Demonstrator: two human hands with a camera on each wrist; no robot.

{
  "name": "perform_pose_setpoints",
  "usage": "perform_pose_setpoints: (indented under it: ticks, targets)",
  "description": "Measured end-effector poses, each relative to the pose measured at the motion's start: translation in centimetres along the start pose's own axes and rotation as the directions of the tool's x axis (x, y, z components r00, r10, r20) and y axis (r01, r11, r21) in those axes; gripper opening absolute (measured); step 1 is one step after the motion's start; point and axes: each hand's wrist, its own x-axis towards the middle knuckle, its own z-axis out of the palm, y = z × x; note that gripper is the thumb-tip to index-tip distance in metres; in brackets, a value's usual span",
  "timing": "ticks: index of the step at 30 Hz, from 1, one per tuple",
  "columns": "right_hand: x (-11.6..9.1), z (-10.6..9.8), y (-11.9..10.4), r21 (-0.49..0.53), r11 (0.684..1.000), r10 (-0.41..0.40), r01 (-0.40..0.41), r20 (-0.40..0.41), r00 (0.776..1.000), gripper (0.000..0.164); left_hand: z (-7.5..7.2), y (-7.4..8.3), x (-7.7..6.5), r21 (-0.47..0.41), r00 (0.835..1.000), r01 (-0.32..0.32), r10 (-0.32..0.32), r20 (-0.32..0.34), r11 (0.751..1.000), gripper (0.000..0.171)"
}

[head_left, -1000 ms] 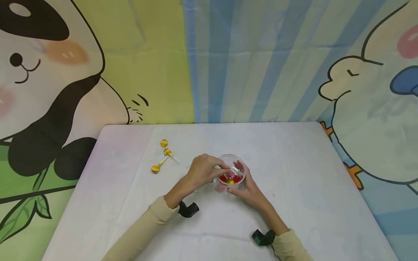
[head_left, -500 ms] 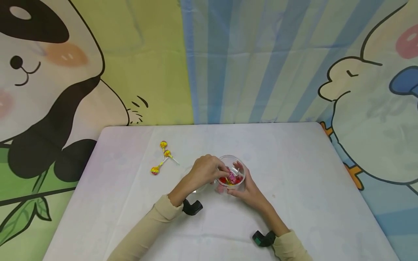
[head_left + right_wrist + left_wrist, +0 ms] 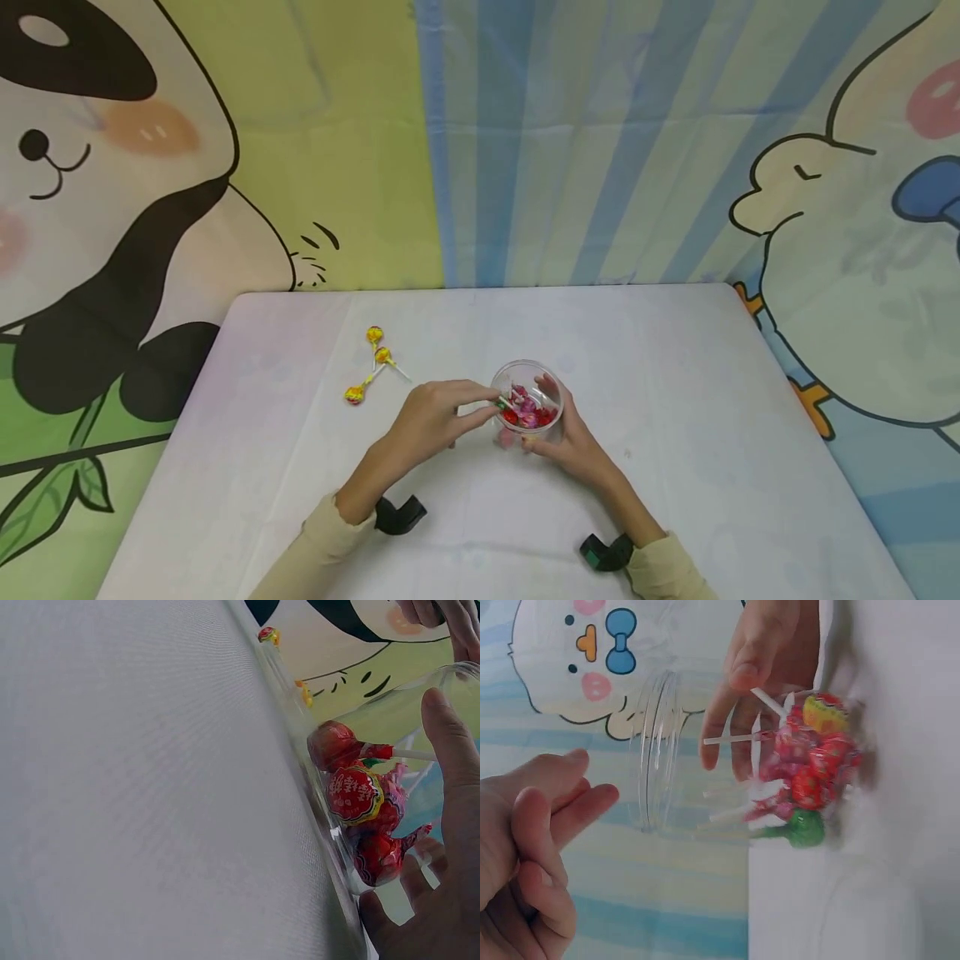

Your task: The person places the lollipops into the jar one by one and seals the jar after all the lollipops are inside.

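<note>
In the head view my right hand [image 3: 573, 437] grips a clear round jar [image 3: 527, 362] from its right side, thumb at the front. Inside the jar lie several wrapped lollipops [image 3: 810, 786], mostly red and pink, with a green lollipop [image 3: 806, 827] and a red-and-yellow one near the bottom; their white sticks point toward the mouth. My left hand [image 3: 427, 421] is just left of the rim. In the left wrist view its fingers are loosely bent, apart from the jar's mouth and holding nothing. From the right wrist my thumb shows pressed along the jar wall.
Three yellow-wrapped lollipops [image 3: 355, 394] lie together on the white-covered table [image 3: 675, 367], left of the jar. A faint clear round thing [image 3: 870, 907], like a lid, lies on the table in the left wrist view. A cartoon-printed cloth [image 3: 517, 142] hangs behind the table.
My left hand has drawn back left from the jar's mouth, and its pinching fingers have parted. The pink lollipop it was handling now lies in the jar. My right hand has stayed on the jar.
</note>
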Motion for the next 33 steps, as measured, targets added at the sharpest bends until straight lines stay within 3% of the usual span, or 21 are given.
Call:
perform_pose_setpoints:
  ticks: [4, 8, 14, 21, 27, 33]
  targets:
    - [0.0, 0.0, -0.2, 0.007, 1.0, 0.027, -0.027, -0.012, 1.0, 0.104, -0.7, -0.6, -3.7, -0.041, 0.998, 0.052, -0.053, -0.041, 0.998, 0.026]
    - [0.0, 0.0, -0.5, -0.006, 0.999, 0.045, -0.046, -0.012, 0.999, 0.104, -0.5, -2.0, -7.0, -0.049, 0.991, 0.121, -0.123, -0.058, 0.991, 0.024]
    - [0.1, -0.3, -2.8, -0.008, 0.998, 0.062, -0.062, -0.005, 0.998, 0.101, -0.1, -4.1, -9.8, -0.079, 0.97, 0.207, -0.215, -0.112, 0.975, 0.023]
    - [-0.1, 0.0, -3.8, 0.015, 0.997, 0.069, -0.069, -0.002, 0.998, 0.096, -0.3, -4.9, -10.8, -0.098, 0.952, 0.271, -0.282, -0.116, 0.957, 0.023]
    - [-0.2, 0.4, -1.2, 0.001, 0.997, 0.073, -0.073, -0.023, 0.997, 0.102, -1.0, -6.7, -10.3, 0.015, 0.959, 0.24, -0.234, -0.162, 0.971, 0.025]
    - [-0.2, 0.4, 0.0, -0.003, 0.998, 0.06, -0.061, -0.025, 0.998, 0.103, -2.4, -9.8, -8.5, 0.101, 0.966, 0.214, -0.195, -0.169, 0.971, 0.025]
